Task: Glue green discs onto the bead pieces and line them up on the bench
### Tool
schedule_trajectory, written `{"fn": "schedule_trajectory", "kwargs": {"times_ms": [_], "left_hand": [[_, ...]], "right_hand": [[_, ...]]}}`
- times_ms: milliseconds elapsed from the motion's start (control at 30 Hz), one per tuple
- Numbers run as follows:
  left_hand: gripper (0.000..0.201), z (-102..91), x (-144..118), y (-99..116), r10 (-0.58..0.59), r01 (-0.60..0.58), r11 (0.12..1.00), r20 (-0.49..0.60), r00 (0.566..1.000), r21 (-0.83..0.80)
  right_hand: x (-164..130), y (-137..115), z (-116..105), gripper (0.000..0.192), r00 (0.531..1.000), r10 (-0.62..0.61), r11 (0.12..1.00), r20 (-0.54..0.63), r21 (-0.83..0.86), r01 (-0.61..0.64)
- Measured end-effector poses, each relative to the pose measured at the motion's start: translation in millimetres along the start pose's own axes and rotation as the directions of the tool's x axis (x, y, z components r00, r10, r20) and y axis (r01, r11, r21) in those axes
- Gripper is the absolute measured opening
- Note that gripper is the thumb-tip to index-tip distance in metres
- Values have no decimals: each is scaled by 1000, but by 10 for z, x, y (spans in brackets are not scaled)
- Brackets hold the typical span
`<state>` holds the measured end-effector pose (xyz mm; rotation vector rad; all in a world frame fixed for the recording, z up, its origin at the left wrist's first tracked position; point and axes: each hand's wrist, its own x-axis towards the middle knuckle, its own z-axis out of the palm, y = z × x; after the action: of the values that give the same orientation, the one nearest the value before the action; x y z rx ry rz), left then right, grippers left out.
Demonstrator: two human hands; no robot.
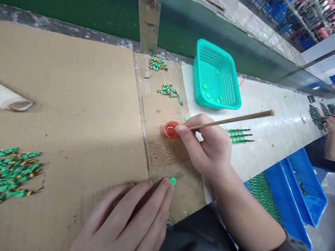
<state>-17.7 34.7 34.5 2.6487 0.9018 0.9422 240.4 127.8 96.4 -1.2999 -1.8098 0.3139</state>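
Brown cardboard point(89, 90) is spreading across the left side; left hand point(128, 216) is resting low over it, unclenched, fingers extended, fingertips touching a green button's point(173, 181) edge; right hand point(211, 146) is pinching a wooden stick point(231, 120) between thumb and finger; stick is slanting, long axis nearly crosswise, free end pointing right and slightly up in view, other end hiding behind fingertips beside the red cup point(165, 131); button is lying flat, nearer the body than the cup.
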Motion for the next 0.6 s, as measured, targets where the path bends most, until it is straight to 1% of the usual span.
{"fn": "schedule_trajectory", "kwargs": {"times_ms": [133, 233, 367, 467, 567, 600], "left_hand": [[44, -11, 8, 10, -11, 11, 1000, -15, 1000, -15], [42, -11, 13, 9, 8, -8, 1000, 9, 1000, 0], [43, -22, 19, 15, -11, 11, 1000, 41, 999, -12], [51, -48, -21, 19, -36, 38, 998, 52, 998, -46], [57, -63, -110, 20, -45, 51, 997, 120, 992, -53], [58, -61, -144, 20, -48, 56, 997, 136, 990, -57]], "right_hand": [[-8, 5, 1, 29, 1000, 3, 1000, 4, -14, -3], [-6, 7, 9, 28, 1000, -2, 1000, -7, -5, 2], [-48, -59, -37, 25, 995, -34, 998, -92, 41, 38], [-208, -173, -138, 18, 990, -44, 997, -135, 52, 51], [-490, -288, -232, 5, 992, -21, 997, -121, 65, 29], [-593, -319, -249, 6, 994, -17, 996, -109, 80, 26]]}}
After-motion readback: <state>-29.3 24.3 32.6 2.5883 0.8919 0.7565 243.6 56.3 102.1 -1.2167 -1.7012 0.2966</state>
